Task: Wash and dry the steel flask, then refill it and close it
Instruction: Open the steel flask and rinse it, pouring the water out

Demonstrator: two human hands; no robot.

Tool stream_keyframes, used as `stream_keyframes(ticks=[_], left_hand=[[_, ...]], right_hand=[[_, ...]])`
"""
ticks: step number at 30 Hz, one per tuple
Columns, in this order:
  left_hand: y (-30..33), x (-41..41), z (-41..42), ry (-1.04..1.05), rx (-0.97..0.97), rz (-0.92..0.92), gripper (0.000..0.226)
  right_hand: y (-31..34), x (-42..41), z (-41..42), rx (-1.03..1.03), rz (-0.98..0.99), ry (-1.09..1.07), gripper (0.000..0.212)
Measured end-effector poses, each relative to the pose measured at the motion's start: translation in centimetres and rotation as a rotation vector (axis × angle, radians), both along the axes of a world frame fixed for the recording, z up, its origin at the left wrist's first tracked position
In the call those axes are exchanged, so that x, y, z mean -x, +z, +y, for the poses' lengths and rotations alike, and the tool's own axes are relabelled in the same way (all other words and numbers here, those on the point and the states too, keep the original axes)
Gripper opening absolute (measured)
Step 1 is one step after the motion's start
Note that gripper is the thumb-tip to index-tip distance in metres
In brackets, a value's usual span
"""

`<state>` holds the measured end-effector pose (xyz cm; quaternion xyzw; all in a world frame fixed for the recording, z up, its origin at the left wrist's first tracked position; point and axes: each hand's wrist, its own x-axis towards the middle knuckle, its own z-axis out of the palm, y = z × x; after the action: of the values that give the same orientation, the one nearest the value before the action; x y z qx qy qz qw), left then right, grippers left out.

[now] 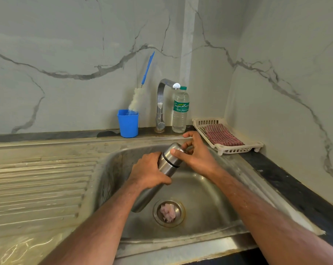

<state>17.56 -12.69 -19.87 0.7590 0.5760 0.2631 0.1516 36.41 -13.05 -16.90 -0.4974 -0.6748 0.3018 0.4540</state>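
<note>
Marble-patterned wall panels with grey veins meet in a corner behind a worn steel sink (pixel 209 197), which serves as the landmark for everything else. On the ledge behind the sink, a clear plastic water bottle (pixel 180 109) with a green cap carries a green label reading "Signature" in white script; smaller lettering on it is too fine to read. Just left of the bottle stands a chrome tap (pixel 160 106), and further left along the same ledge a blue cup (pixel 128 123) holds a bottle brush (pixel 141 88) with a blue handle and pale bristles. At the sink's back right corner, a cream plastic tray (pixel 236 149) holds a folded red checked cloth (pixel 222 135).

Over the sink's basin, the steel flask (pixel 166 165) is held tilted, its cap end pointing up and away, its base low near the drain (pixel 169 213). It is brushed silver with a dark ring where the cap meets the body. The left hand (pixel 149 172) wraps around the flask's body, gripping it. The right hand (pixel 196 153) pinches the cap (pixel 174 150) with thumb and curled fingers. A pinkish wad sits in the drain.
</note>
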Motion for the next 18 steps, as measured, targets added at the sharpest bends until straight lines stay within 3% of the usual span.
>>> stream_keyframes(ticks=[6, 8, 13, 18], left_hand=[[-0.14, -0.19, -0.12, 0.005, -0.003, 0.005, 0.077], [-0.09, -0.23, -0.18, 0.002, -0.001, -0.001, 0.078], [-0.06, -0.31, -0.35, -0.009, -0.007, 0.022, 0.078], [-0.04, -0.57, -0.31, -0.022, 0.009, 0.035, 0.08]], right_hand=[[0.3, -0.55, -0.34, 0.069, 0.262, 0.249, 0.066], [0.41, -0.46, -0.55, 0.082, 0.228, 0.239, 0.064], [0.07, -0.57, -0.34, 0.047, -0.067, 0.008, 0.066], [0.04, -0.82, -0.23, 0.122, -0.019, -0.005, 0.067]])
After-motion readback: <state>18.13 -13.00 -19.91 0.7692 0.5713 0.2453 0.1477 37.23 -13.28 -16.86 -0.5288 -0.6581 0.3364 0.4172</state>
